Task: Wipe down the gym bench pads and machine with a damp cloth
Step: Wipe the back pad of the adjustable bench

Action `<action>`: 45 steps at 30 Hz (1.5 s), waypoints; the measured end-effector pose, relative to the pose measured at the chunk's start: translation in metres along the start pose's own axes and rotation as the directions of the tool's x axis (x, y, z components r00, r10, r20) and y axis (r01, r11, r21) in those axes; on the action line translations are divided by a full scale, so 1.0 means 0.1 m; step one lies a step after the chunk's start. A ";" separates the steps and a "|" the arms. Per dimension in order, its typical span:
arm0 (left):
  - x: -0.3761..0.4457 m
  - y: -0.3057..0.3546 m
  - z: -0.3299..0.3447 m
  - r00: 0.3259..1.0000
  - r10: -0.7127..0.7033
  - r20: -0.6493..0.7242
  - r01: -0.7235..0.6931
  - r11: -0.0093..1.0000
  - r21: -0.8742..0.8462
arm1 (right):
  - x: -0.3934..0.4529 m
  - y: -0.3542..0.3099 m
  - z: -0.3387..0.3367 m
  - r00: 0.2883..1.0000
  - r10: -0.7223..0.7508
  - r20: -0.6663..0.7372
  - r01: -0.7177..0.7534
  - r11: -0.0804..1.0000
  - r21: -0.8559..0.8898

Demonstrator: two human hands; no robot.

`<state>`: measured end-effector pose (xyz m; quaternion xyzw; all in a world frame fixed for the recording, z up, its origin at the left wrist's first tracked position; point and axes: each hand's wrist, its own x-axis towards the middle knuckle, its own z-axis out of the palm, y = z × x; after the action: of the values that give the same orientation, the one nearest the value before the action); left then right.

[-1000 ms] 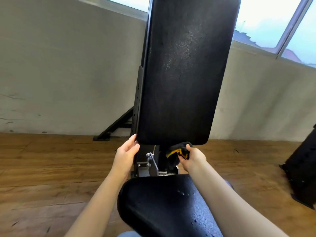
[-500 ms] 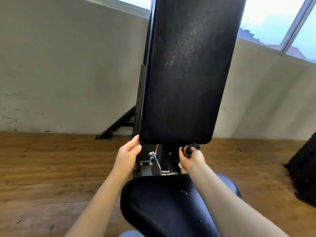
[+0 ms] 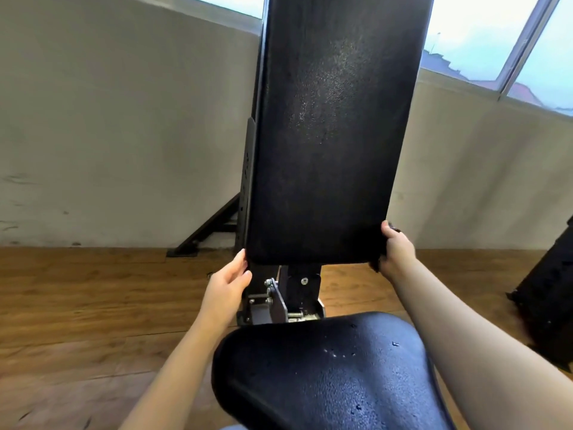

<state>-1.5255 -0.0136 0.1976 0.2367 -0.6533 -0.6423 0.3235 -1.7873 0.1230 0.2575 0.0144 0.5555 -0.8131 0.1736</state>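
Head view. Right hand (image 3: 395, 248) now at the back pad (image 3: 328, 135)'s lower right corner, about 4 o'clock, up from beneath the pad's bottom edge, between pad and seat pad (image 3: 325, 373), a second ago. Fingers clenched around the dark cloth (image 3: 375, 264), of which only a sliver peeks out against the pad edge. Left hand (image 3: 228, 282) unchanged at the lower left corner, 8 o'clock, fingers released and resting flat on the edge, steadying. Droplets on the seat pad at 6 o'clock. Probably done under the pad; side edge likely next, frame (image 3: 279, 293) perhaps later.
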 end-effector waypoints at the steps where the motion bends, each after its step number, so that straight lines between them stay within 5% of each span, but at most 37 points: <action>1: 0.00 -0.01 0.00 1.000 0.000 -0.004 0.000 1.000 0.000 | -0.04 0.01 0.04 1.000 0.016 -0.002 -0.016 0.997 -0.074; 8: -0.01 -0.02 0.04 1.000 -0.010 -0.022 0.009 1.000 -0.025 | -0.12 0.13 -0.14 0.995 0.071 0.076 -0.077 0.993 0.086; 11: -0.01 -0.03 0.05 0.999 -0.018 -0.041 0.017 0.999 -0.027 | -0.11 0.21 -0.13 0.997 0.071 -0.004 -0.070 0.988 0.134; 17: -0.02 -0.04 0.06 0.998 -0.047 -0.029 0.046 0.998 -0.029 | -0.33 0.56 -0.02 0.939 0.342 0.042 -0.327 0.846 0.421; 24: -0.04 -0.02 0.01 0.999 -0.041 -0.015 0.041 0.999 -0.034 | -0.28 0.15 -0.02 0.896 0.440 -0.060 -0.411 0.873 0.263; 30: -0.01 0.02 -0.05 1.000 -0.030 0.001 0.030 1.000 -0.004 | -0.45 0.31 0.15 0.940 0.270 -0.211 -0.138 0.862 0.487; 34: 0.00 0.02 -0.07 0.999 -0.031 0.005 0.031 0.999 0.010 | -0.76 0.16 0.41 0.932 -0.288 -0.220 0.321 0.937 0.134; 37: -0.01 0.01 -0.07 0.999 -0.033 0.011 0.032 0.999 0.030 | -0.94 -0.25 0.83 0.729 -0.681 0.074 0.684 0.729 -0.034; 40: -0.03 0.01 -0.07 0.999 -0.030 0.027 0.028 0.998 0.065 | -0.86 -0.69 1.27 0.312 -0.868 0.387 0.947 0.250 -0.203; 41: -0.04 0.01 -0.07 0.999 -0.025 0.031 0.023 0.996 0.081 | -0.77 -0.79 1.38 0.194 -0.853 0.485 0.959 0.060 -0.277; 43: -0.06 0.02 -0.08 0.999 -0.017 0.032 0.014 0.995 0.104 | -0.59 -0.90 1.53 0.091 -0.785 0.613 0.883 -0.221 -0.415; 45: -0.06 0.02 -0.08 1.000 -0.001 0.029 -0.002 0.991 0.131 | -0.47 -0.87 1.60 0.025 -0.795 0.606 0.849 -0.303 -0.433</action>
<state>-1.5153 -0.0144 0.1983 0.2480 -0.6988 -0.6012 0.2979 -1.7415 0.0183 0.4069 -0.4763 0.6621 -0.3751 -0.4406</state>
